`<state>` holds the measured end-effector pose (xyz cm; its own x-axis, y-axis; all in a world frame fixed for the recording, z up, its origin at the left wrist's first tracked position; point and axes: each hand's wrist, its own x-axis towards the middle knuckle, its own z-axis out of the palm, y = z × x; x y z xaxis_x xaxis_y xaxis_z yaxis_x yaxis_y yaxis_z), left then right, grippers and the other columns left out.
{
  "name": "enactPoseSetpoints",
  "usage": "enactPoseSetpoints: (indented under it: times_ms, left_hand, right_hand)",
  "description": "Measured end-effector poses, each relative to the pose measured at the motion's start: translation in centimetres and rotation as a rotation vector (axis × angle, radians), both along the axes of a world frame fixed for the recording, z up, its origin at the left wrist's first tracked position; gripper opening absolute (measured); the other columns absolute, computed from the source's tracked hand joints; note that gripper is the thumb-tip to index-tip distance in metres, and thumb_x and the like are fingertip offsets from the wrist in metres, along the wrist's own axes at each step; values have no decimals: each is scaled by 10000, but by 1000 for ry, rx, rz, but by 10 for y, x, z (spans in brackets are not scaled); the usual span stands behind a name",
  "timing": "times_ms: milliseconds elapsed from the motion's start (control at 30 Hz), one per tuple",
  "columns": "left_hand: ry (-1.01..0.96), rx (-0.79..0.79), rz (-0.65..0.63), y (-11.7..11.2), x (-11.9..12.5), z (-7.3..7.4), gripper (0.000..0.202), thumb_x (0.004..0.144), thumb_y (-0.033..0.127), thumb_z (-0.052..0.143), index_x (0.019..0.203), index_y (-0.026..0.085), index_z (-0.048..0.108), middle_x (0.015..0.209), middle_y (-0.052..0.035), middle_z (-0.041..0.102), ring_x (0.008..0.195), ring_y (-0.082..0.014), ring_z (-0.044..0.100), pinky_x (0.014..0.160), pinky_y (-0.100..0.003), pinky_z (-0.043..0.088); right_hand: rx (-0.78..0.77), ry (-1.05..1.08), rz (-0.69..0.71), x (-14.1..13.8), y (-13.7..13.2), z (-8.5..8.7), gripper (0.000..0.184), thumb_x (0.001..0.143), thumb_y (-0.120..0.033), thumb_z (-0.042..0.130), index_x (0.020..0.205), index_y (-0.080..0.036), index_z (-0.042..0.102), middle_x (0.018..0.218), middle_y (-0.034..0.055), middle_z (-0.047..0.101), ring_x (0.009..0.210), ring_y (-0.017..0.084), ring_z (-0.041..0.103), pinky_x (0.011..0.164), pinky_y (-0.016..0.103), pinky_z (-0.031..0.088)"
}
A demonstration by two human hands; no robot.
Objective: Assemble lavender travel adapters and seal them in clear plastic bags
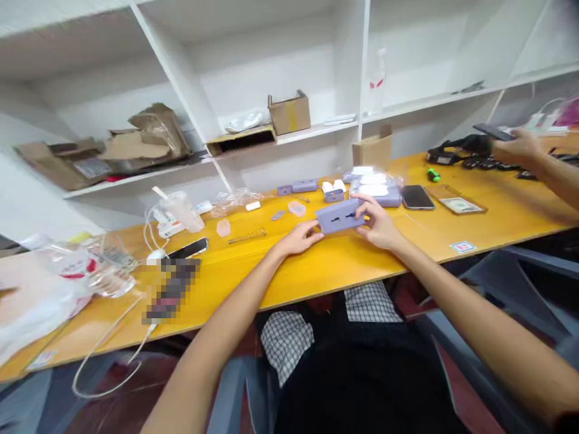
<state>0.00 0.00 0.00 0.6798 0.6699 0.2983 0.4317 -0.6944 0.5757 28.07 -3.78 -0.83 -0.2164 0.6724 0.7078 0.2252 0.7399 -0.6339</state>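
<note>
Both hands close on a lavender plastic housing (339,216) that sits low over the counter (316,265). The left hand (298,238) presses its fingertips to the near left end, while the right hand (377,223) wraps the right end with the thumb on top. Just beyond the hands lie smaller lavender parts (304,185) and a clear bag of white and lavender pieces (375,184). Right of the right hand rests a dark phone (417,196). Left of the left hand lie a thin spring (246,237) and a pale pink piece (223,227), with a plastic cup (183,211) further out. Far to the right, a co-worker's hand (520,147) holds another phone (493,131).
</note>
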Motion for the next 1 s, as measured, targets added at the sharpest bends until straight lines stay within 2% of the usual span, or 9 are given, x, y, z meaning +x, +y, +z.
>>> enactPoseSetpoints:
  times_ms: [233, 400, 533, 767, 900, 1000]
  left_hand:
    - [-49, -69, 75, 0, 1, 0, 290, 910, 325, 641, 1096, 117, 717, 825, -32, 675, 748, -160, 583, 730, -275, 466]
    - [-108, -120, 129, 2, -4, 4, 326, 872, 317, 678, 1123, 111, 711, 794, -18, 671, 678, -142, 572, 676, -264, 456]
    - [-141, -154, 156, 7, -12, 6, 324, 813, 278, 726, 1093, 116, 725, 878, -44, 722, 744, -155, 635, 727, -279, 493]
    - [-310, -143, 193, 15, -23, 17, 281, 767, 279, 770, 996, 120, 734, 954, -80, 747, 811, -158, 667, 799, -298, 532]
    - [-420, -111, 281, 17, -28, 21, 268, 727, 233, 779, 967, 132, 714, 969, -75, 747, 806, -153, 684, 807, -298, 549]
    - [-483, -116, 303, 15, -27, 21, 277, 708, 215, 776, 958, 144, 678, 972, -63, 731, 806, -148, 692, 787, -287, 560]
  right_hand:
    - [-33, -40, -3, 0, 2, -2, 283, 681, -82, 633, 891, -256, 555, 1552, 71, 442, 1341, 329, 544, 804, 435, 630]
    - [-51, -42, -55, 1, 2, 0, 269, 697, -114, 666, 900, -251, 555, 1522, 98, 441, 1289, 332, 578, 799, 436, 630]
    - [-18, -140, -148, 1, 1, 1, 283, 692, -152, 710, 898, -247, 540, 1444, 126, 475, 1229, 345, 603, 770, 439, 618]
    - [-5, -286, -259, 6, 7, -3, 460, 649, -279, 857, 938, -264, 499, 1188, 92, 540, 1094, 334, 614, 896, 519, 584]
    - [-29, -322, -266, 11, 9, -5, 476, 658, -295, 859, 992, -273, 520, 1164, 73, 548, 1064, 325, 613, 828, 487, 586]
    - [-48, -310, -249, 12, 9, -4, 474, 668, -310, 857, 1000, -275, 520, 1164, 73, 554, 1050, 319, 611, 755, 449, 582]
